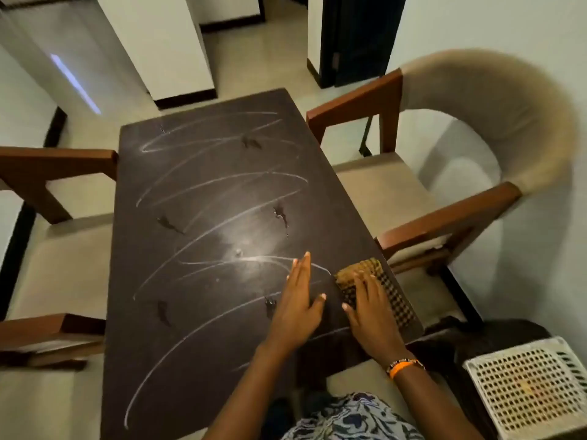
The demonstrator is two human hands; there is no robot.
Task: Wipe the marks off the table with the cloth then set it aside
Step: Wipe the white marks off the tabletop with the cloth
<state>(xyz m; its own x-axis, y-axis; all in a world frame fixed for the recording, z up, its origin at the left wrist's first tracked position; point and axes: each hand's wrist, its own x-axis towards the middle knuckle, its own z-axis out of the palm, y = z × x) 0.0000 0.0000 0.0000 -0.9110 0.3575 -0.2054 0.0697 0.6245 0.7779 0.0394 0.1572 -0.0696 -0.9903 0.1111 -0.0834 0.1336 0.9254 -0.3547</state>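
A dark brown table [178, 312] runs away from me, covered with long white looping chalk marks [222, 185] and a few dark wet smudges [281, 214]. A checkered yellow-brown and black cloth [386, 289] lies flat at the table's near right edge. My right hand [370, 315] presses flat on the cloth, fingers spread over its left part. My left hand [298, 303] rests flat on the bare table just left of the cloth, fingers straight and apart, holding nothing.
Wooden-armed chairs with beige cushions stand on both sides: one at the right [444, 173], two at the left [57, 198]. A white perforated plastic basket [527, 385] sits at the lower right. A dark doorway [355, 39] is beyond the table.
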